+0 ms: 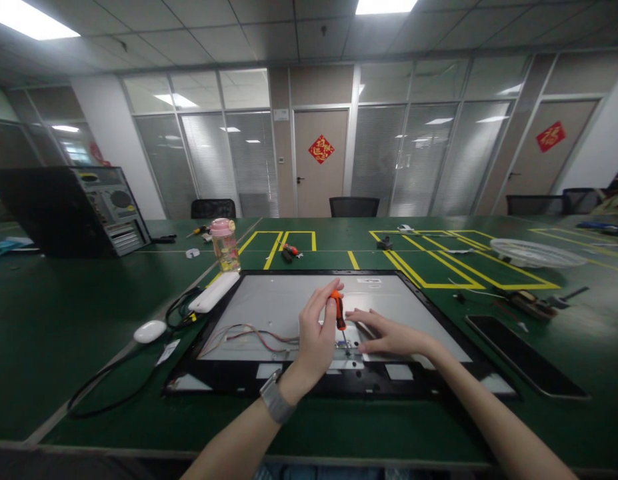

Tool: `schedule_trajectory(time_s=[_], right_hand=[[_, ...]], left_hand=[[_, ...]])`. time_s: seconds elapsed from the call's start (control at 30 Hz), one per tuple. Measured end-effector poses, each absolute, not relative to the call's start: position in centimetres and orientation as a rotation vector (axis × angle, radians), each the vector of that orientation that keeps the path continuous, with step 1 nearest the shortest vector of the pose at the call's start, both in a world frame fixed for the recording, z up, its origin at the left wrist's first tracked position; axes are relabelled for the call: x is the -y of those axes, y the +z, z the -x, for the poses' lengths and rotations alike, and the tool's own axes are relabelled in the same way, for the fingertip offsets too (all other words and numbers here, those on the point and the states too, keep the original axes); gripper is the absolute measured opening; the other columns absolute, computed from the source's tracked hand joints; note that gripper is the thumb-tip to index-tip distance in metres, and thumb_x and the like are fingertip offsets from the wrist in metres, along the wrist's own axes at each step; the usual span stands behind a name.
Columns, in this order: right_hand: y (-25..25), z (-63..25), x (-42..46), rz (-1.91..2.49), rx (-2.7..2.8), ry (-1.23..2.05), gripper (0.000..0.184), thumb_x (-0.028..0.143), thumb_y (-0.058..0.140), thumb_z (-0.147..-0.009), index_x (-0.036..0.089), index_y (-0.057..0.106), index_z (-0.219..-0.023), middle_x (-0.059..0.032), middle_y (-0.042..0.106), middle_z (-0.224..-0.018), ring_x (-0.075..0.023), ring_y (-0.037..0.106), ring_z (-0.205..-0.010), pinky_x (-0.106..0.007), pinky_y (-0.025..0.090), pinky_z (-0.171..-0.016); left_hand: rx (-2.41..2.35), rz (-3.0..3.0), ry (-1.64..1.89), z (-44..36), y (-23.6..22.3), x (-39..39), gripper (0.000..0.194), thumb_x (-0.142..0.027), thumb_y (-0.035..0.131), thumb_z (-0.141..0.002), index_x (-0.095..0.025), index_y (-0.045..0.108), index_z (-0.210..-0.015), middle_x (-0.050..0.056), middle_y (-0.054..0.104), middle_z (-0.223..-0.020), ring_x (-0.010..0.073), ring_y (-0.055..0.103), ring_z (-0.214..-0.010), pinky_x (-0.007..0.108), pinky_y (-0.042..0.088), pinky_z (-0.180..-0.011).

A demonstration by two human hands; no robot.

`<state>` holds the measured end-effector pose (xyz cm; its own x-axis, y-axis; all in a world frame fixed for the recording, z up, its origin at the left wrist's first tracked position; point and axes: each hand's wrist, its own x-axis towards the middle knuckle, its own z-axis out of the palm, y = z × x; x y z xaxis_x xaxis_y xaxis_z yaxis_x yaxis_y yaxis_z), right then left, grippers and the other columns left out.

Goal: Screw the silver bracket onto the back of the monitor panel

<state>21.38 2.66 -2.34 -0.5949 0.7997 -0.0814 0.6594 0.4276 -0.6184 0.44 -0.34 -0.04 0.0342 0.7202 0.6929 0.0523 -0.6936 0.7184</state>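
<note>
L hand (313,333) closed round orange-blk screwdriver (338,308) — shaft down, tip nr 6 o'clock side of flat panel (269,297); R hand (396,335) fingers parted, just beside screwdriver at 3 o'clock; wires (259,332) at 9 o'clock of L hand; phone (523,357) off panel — approx 3 o'clock

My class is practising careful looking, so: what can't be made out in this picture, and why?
In the head view:
Part of the screwdriver: hidden by the left hand.
Whether it meets a screw: too small to tell.
Panel under the right hand: covered.
Print on white label: too small.
Forearms: cut off by bottom edge.
</note>
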Motion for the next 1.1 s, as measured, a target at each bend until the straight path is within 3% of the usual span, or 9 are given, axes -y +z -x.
schedule_trajectory(time_s=[0.1,0.3,0.5,0.73,0.93,1.1], right_hand=[[-2.28,-21.35,-2.65,1.275,2.465,0.917,0.078,0.063,0.059,-0.079,0.023,0.037,-0.141,-0.0077,0.030,-0.152,-0.0306,0.016,-0.142,-0.050,0.002,-0.117],[-2.59,-21.58,-2.75,1.229,2.472,0.905,0.076,0.062,0.059,-0.079,0.026,0.034,-0.142,-0.0057,0.031,-0.151,-0.0301,0.018,-0.141,-0.050,0.000,-0.117],[-2.45,-21.44,-2.63,1.272,2.456,0.904,0.076,0.062,0.059,-0.079,0.025,0.037,-0.141,-0.0064,0.031,-0.151,-0.0301,0.018,-0.142,-0.050,0.003,-0.118],[-2.58,-21.51,-2.75,1.258,2.462,0.904,0.076,0.062,0.059,-0.079,0.025,0.036,-0.141,-0.0067,0.030,-0.152,-0.0299,0.017,-0.142,-0.050,0.001,-0.117],[-2.59,-21.54,-2.77,1.241,2.468,0.900,0.075,0.063,0.058,-0.079,0.024,0.038,-0.140,-0.0070,0.032,-0.151,-0.0286,0.020,-0.141,-0.048,0.001,-0.118],[-2.53,-21.55,-2.76,1.242,2.465,0.912,0.077,0.064,0.058,-0.078,0.025,0.036,-0.141,-0.0068,0.030,-0.152,-0.0297,0.016,-0.142,-0.050,0.000,-0.117]], left_hand=[[-0.804,-1.792,1.701,-0.57,0.02,0.30,0.032,-0.026,0.043,-0.094,-0.021,0.059,-0.121,0.008,0.066,-0.111,0.0178,0.061,-0.095,0.032,0.047,-0.085],[-0.832,-1.893,1.851,-0.61,0.47,0.56,0.017,-0.023,0.061,-0.084,-0.021,0.067,-0.100,0.002,0.058,-0.084,0.0145,0.057,-0.079,0.028,0.047,-0.077],[-0.761,-1.885,1.753,-0.45,0.34,0.59,0.030,-0.021,0.040,-0.095,-0.021,0.063,-0.113,0.007,0.063,-0.106,0.0173,0.058,-0.098,0.031,0.045,-0.086],[-0.827,-1.882,1.814,-0.63,0.35,0.53,0.018,-0.023,0.057,-0.087,-0.022,0.066,-0.102,0.002,0.056,-0.088,0.0145,0.056,-0.081,0.028,0.046,-0.079],[-0.754,-1.898,1.721,-0.44,0.41,0.65,0.032,-0.020,0.037,-0.095,-0.022,0.060,-0.118,0.008,0.061,-0.109,0.0180,0.056,-0.102,0.033,0.044,-0.090],[-0.834,-1.870,1.781,-0.66,0.37,0.55,0.020,-0.024,0.053,-0.089,-0.021,0.065,-0.105,0.004,0.057,-0.092,0.0149,0.056,-0.083,0.028,0.047,-0.079]])
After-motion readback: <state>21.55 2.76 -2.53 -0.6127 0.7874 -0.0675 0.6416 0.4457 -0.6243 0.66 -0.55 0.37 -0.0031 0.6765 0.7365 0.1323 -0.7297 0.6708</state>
